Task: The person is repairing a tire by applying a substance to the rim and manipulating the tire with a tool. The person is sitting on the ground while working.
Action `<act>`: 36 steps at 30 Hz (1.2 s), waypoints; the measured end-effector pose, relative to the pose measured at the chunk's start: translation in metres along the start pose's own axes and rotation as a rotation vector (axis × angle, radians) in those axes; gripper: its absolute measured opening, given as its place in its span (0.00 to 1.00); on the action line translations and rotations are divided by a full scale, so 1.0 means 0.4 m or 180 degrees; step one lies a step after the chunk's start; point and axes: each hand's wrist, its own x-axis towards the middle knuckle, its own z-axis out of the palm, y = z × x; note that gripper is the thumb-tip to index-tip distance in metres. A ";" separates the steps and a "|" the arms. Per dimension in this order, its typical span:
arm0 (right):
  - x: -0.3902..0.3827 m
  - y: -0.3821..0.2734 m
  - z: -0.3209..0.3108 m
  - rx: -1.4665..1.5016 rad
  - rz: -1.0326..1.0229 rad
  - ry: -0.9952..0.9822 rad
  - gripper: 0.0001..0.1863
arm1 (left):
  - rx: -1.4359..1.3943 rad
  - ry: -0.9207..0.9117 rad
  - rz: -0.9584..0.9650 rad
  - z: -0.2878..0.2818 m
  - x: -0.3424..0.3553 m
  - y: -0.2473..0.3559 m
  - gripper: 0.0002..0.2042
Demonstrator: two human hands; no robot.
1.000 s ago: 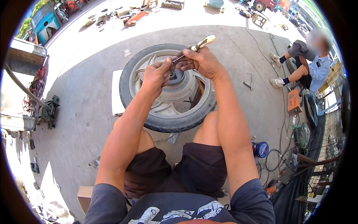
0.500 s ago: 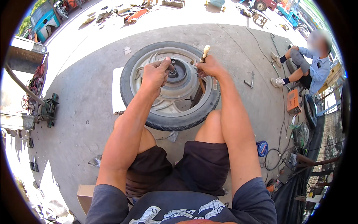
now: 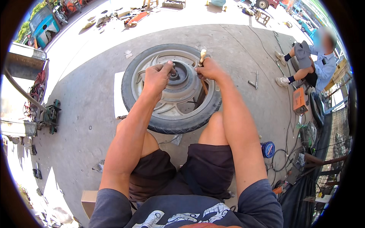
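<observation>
A spoked metal wheel with a black tyre (image 3: pixel 173 128) lies flat in front of my knees, its round hub (image 3: pixel 178 85) facing up. My left hand (image 3: pixel 156 79) is over the hub's left side, thumb and fingers pinched near the centre axle. Whether something small sits in that pinch is hidden. Over the right part of the hub, my right hand (image 3: pixel 211 70) is closed around a tool with a cream-coloured handle (image 3: pixel 203 55). The handle points up and away from me; the tool's lower end is mostly hidden by the fingers.
A white sheet (image 3: pixel 119 95) lies partly under the wheel. On the concrete to the right are an angled metal wrench (image 3: pixel 255 80), a blue round tin (image 3: pixel 268 149) and cables. A person (image 3: pixel 323 70) sits beyond, near an orange box (image 3: pixel 299 100). A cardboard box (image 3: pixel 88 203) stands lower left.
My right hand, with the cream-handled tool, has shifted slightly left toward the hub. My left hand keeps its pinch at the centre. The seated person's grey cloth item has moved up.
</observation>
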 end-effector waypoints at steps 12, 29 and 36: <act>-0.027 -0.043 0.001 -0.0719 -0.0033 0.0293 0.18 | 0.1611 -0.0199 0.1511 0.090 0.071 0.034 0.16; -0.046 -0.056 -0.023 -0.0007 -0.0742 0.0958 0.20 | 0.3075 -0.0001 0.1441 0.243 0.208 0.043 0.11; -0.058 -0.103 -0.023 0.0099 -0.1206 0.1692 0.18 | 0.2858 -0.0055 0.1884 0.192 0.227 0.025 0.17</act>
